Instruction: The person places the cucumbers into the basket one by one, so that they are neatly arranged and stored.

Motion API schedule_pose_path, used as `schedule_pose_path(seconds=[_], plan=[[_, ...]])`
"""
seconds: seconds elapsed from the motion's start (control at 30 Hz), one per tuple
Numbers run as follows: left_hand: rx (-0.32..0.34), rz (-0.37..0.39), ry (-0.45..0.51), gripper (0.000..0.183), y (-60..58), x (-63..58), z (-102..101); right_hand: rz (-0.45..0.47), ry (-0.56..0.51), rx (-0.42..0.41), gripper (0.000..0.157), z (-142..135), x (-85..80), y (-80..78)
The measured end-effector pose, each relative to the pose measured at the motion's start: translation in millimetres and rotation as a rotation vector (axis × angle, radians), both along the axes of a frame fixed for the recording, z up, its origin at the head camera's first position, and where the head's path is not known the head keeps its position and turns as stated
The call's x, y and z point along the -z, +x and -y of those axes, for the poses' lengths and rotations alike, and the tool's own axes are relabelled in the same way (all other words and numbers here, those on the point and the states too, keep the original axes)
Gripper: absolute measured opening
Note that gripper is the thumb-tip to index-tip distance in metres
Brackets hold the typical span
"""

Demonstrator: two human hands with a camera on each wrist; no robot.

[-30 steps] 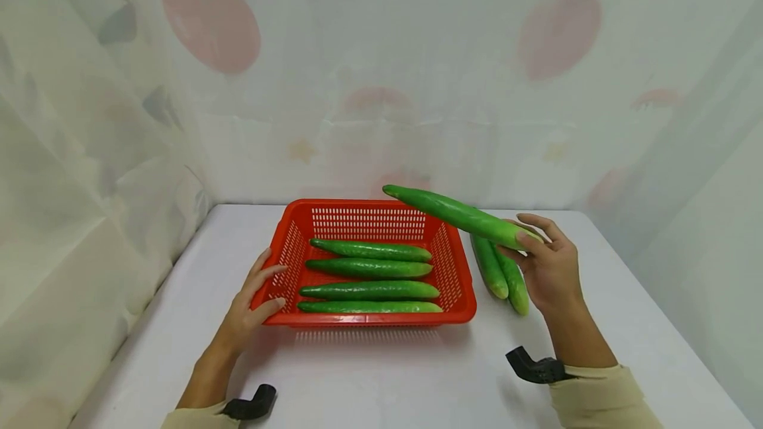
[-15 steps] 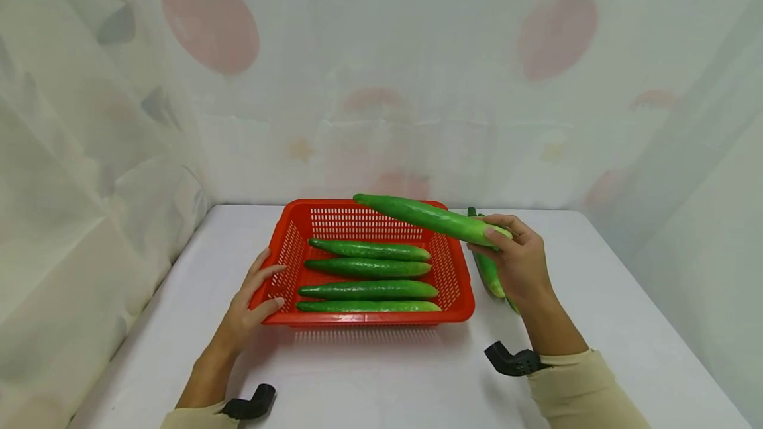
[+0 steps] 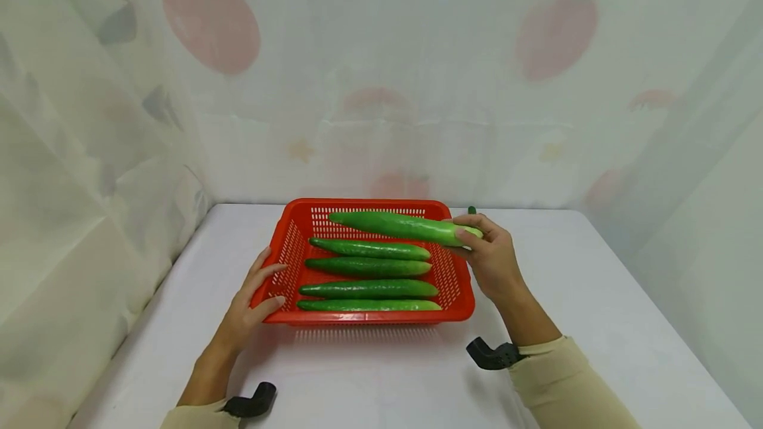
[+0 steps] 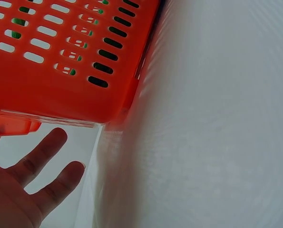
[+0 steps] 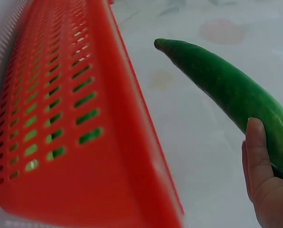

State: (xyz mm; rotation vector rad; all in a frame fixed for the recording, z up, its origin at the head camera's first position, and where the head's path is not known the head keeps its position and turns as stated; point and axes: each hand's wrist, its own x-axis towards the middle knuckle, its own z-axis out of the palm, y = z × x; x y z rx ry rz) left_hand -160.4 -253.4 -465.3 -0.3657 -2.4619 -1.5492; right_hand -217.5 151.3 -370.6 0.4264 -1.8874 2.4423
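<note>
Pale end in its grasp, a long green cucumber (image 3: 393, 225) is held by my right hand (image 3: 493, 258), thumb on the near side. The cucumber hangs over the back part of a red plastic basket (image 3: 381, 316), with its dark tip to the left; in the right wrist view the cucumber (image 5: 227, 85) shows above the basket's rim. My left hand (image 3: 244, 306) rests on the basket's left rim, fingers spread and fairly straight. Two of its fingers (image 4: 60, 187) stretch out free below the rim in the left wrist view. Several cucumbers (image 3: 369, 269) lie side by side in the basket.
Behind the right hand, the dark tip of another cucumber (image 3: 472, 210) shows; the rest of it is hidden. A white cloth covers the table (image 3: 369, 382). Printed curtains (image 3: 381, 85) stand at the back and sides.
My right hand has moved left and carried the cucumber from beside the basket to over it, lowering and levelling it. The left hand stays at the rim.
</note>
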Motion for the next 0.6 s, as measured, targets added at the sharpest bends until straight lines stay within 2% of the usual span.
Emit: schedule_pose_path(seconds=[0.6], plan=[[0.005,0.010,0.016,0.049,0.5,-1.5,-1,0.065,0.122,-0.081,0.029,29,16.9,-12.4]])
